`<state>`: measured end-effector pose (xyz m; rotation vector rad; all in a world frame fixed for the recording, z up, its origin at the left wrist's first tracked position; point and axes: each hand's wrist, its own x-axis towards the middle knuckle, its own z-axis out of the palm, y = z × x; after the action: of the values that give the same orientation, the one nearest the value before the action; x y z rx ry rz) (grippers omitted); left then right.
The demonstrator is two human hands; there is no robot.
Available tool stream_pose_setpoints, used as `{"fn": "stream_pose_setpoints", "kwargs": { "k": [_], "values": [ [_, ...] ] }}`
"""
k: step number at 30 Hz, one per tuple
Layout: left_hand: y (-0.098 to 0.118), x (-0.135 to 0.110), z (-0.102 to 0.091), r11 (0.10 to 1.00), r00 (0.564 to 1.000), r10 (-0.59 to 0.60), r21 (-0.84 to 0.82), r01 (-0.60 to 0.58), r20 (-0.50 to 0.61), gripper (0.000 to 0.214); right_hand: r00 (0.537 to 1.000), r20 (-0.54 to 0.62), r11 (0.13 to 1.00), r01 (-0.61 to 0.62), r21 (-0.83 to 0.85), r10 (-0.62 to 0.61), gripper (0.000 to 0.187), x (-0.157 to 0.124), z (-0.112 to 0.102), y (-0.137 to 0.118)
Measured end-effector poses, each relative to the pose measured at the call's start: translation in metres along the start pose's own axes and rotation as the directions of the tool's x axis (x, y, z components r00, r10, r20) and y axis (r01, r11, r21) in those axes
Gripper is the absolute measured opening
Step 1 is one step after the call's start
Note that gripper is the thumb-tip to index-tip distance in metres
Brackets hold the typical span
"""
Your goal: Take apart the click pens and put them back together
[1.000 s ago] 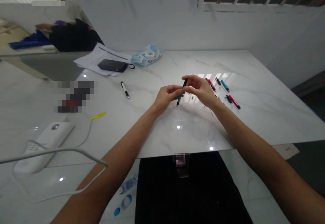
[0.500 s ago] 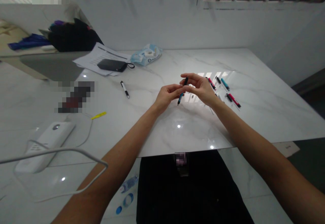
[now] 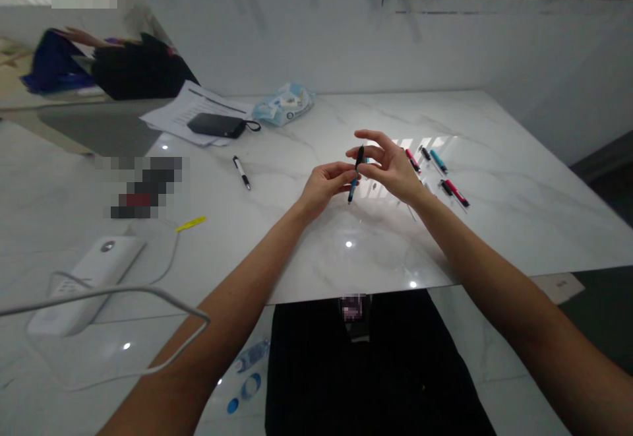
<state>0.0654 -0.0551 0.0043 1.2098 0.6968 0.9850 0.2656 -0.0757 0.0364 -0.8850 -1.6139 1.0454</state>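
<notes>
Blue-black pen point(image 3: 352, 189) held near-upright just above table point(image 3: 494, 225) centre, btw both hands. L hand point(image 3: 324, 188) fingers pinched on blue lower barrel; R hand point(image 3: 393, 172) thumb + forefinger closed on black upper end, other fingers spread loose. Just right of R hand, on table: pink pen point(image 3: 411, 160), teal pen point(image 3: 438, 161), red pen point(image 3: 455, 194); white pen point(image 3: 242, 173) well left of L hand.

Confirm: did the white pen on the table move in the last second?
No. The white pen still lies at the same spot below the black pouch.
</notes>
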Motion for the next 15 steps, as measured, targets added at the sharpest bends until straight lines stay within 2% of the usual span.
{"fn": "stream_pose_setpoints", "kwargs": {
  "k": [7,12,15],
  "values": [
    [0.001,-0.001,0.002,1.000,1.000,0.013,-0.016,-0.013,0.002,0.042,1.000,0.010,0.999,-0.022,-0.029,0.023,0.072,0.002,-0.002,0.002],
    [0.002,0.000,0.001,1.000,1.000,0.022,0.009,-0.022,-0.004,0.042,0.999,-0.041,0.999,0.017,-0.030,-0.018,0.064,0.003,-0.002,0.008],
    [0.002,0.001,-0.002,1.000,1.000,0.016,0.022,-0.016,-0.008,0.044,0.998,-0.056,1.000,0.022,-0.014,-0.023,0.069,0.003,-0.004,0.010]
  ]
}}
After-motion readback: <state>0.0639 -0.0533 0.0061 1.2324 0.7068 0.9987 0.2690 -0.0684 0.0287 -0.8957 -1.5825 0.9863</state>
